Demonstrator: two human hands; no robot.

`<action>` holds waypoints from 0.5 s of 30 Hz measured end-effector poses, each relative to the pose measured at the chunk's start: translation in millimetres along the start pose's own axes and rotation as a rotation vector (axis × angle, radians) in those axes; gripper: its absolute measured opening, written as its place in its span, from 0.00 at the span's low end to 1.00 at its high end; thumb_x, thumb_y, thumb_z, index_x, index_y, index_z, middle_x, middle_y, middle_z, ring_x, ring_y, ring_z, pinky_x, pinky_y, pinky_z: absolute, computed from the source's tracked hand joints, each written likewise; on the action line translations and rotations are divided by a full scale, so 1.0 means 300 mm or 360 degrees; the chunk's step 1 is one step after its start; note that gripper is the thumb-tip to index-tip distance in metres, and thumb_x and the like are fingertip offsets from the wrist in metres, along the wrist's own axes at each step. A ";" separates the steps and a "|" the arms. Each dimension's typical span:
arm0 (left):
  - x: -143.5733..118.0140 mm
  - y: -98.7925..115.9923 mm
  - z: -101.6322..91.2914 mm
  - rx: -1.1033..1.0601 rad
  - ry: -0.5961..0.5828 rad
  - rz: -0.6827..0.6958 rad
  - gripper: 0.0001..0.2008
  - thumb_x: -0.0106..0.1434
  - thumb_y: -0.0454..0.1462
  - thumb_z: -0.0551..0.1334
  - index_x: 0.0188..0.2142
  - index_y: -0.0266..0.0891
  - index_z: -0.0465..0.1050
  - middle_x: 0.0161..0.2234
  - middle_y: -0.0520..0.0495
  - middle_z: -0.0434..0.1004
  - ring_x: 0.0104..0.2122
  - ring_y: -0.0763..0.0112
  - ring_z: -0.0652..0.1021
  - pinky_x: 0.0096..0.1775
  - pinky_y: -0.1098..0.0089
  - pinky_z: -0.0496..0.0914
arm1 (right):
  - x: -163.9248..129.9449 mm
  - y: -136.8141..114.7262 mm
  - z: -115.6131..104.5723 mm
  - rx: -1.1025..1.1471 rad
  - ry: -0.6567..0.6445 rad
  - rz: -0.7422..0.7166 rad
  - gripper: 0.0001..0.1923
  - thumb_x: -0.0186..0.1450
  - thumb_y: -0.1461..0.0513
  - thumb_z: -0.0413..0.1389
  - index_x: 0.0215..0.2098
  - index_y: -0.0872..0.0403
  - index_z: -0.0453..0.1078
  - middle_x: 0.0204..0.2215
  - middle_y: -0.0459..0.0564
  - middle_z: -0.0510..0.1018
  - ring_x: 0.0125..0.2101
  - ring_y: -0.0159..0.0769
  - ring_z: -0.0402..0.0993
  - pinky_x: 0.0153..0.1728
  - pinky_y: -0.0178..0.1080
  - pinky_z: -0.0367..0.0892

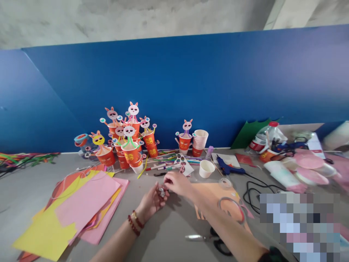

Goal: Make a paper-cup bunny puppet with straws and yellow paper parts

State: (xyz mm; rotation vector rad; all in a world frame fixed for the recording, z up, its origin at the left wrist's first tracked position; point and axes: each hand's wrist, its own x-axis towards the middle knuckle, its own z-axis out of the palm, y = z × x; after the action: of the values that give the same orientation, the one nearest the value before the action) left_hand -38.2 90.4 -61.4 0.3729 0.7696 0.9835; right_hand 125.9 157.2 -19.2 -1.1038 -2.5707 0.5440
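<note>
My left hand [152, 200], with beaded bracelets at its wrist, is cupped palm up over the grey table, and its fingers close on a small whitish piece [161, 191]. Too little of that piece shows to name its kind. Right beside it, my right hand [177, 185] comes in from the right with its fingertips pinched together over the left fingers. Whatever the right fingertips pinch is hidden. Just beyond the hands lie several markers [156, 167] and a white sheet with round holes [188, 168]. Below my right forearm rest scissors [197, 238] with black handles.
Orange paper cups with rabbit figures [129, 149] stand at the back, near a cup stack [200, 142] and a white cup [206, 169]. Coloured paper sheets [87, 200] lie left. Rightward are a blue glue gun [227, 167], its cord, a tape roll [231, 209] and a bottle [260, 140].
</note>
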 end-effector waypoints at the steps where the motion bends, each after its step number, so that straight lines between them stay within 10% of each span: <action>1: 0.004 -0.006 -0.001 -0.0015 0.0004 0.0007 0.17 0.64 0.47 0.63 0.34 0.32 0.73 0.28 0.45 0.75 0.24 0.74 0.74 0.23 0.77 0.62 | -0.010 -0.015 0.002 0.0033 0.0024 -0.0032 0.05 0.64 0.65 0.57 0.36 0.52 0.75 0.36 0.47 0.79 0.39 0.35 0.74 0.38 0.33 0.63; 15: -0.008 0.059 -0.004 -0.0264 0.0186 0.0273 0.04 0.59 0.30 0.66 0.32 0.33 0.72 0.20 0.55 0.66 0.18 0.82 0.67 0.17 0.82 0.56 | 0.022 -0.103 0.041 0.0454 0.0414 0.0016 0.07 0.62 0.64 0.59 0.40 0.52 0.70 0.41 0.49 0.77 0.37 0.36 0.75 0.39 0.35 0.67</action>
State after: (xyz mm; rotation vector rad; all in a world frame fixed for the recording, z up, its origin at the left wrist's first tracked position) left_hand -50.6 97.6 -50.4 0.2415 0.7642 1.2306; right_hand 97.1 139.6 -15.5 -1.0146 -2.1866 0.6946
